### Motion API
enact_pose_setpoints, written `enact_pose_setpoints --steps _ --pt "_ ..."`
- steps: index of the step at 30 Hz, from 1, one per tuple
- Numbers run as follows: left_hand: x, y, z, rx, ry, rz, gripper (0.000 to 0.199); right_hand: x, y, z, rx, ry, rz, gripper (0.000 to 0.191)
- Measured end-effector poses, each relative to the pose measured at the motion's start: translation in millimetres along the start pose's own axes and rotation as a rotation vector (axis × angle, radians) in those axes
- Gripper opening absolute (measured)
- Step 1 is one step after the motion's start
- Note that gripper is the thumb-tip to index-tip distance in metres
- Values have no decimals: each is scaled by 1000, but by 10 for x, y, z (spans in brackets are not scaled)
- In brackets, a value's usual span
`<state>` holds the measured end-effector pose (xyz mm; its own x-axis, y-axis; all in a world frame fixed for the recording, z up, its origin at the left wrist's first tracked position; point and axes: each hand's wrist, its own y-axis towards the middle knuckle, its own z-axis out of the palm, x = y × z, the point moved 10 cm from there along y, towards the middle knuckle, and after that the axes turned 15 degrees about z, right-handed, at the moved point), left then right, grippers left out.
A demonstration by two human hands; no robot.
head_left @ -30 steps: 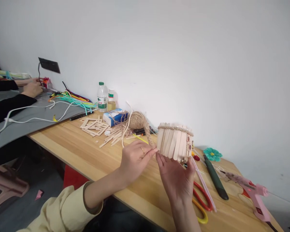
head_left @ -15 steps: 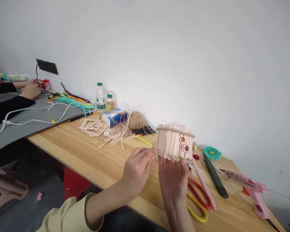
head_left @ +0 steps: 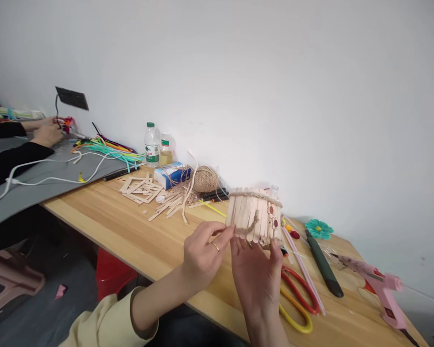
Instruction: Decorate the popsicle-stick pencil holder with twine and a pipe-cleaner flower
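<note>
A round holder of upright wooden craft sticks [head_left: 251, 214] is held above the table, with twine around its upper edge and small flower shapes on its right side. My right hand [head_left: 256, 274] supports it from beneath, thumb at the front. At its lower left, my left hand [head_left: 206, 248] pinches a braided twine strip [head_left: 251, 225] against the sticks; the strip's free end curls upward across the front. Scissors with red and yellow handles [head_left: 300, 294] lie beside my right hand.
Behind are loose craft sticks [head_left: 166, 197], a twine ball [head_left: 206, 179], a tissue pack [head_left: 171, 176] and bottles [head_left: 152, 144]. A green knife [head_left: 323, 265] and pink glue gun [head_left: 386, 289] lie right. At far left, another person's hands [head_left: 48, 132] work near pipe cleaners [head_left: 112, 150].
The holder has shifted slightly left and down. The twine strip, bunched at the left edge before, now lies across the lower front under my left fingers.
</note>
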<state>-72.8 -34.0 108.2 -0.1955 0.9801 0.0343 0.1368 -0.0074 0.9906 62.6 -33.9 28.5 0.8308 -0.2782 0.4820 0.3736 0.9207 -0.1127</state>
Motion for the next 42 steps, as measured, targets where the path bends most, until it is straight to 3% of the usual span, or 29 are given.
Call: enact_pose_setpoints --steps 4,7,14,21,29,34,42 --pt "27 -16 4 -52 -203 -53 37 -36 -23 19 9 3 39 52" --pt "-8 7 -12 -57 -246 -17 42 -50 -30 36 10 -27 54 56" --pt "-76 83 -51 -33 -239 37 37 -33 -70 32 -2 -52 12 50" --pt "33 80 -49 -84 -255 -128 25 12 -84 70 -3 -112 -49 39" --pt "-110 162 -102 -86 -172 -13 26 67 -135 15 -129 -130 -96 55" --pt "30 36 2 -104 -262 -258 19 176 -165 24 -113 -193 -250 50" --pt "186 -185 158 -217 -460 -626 16 246 -198 72 -90 -236 -346 42"
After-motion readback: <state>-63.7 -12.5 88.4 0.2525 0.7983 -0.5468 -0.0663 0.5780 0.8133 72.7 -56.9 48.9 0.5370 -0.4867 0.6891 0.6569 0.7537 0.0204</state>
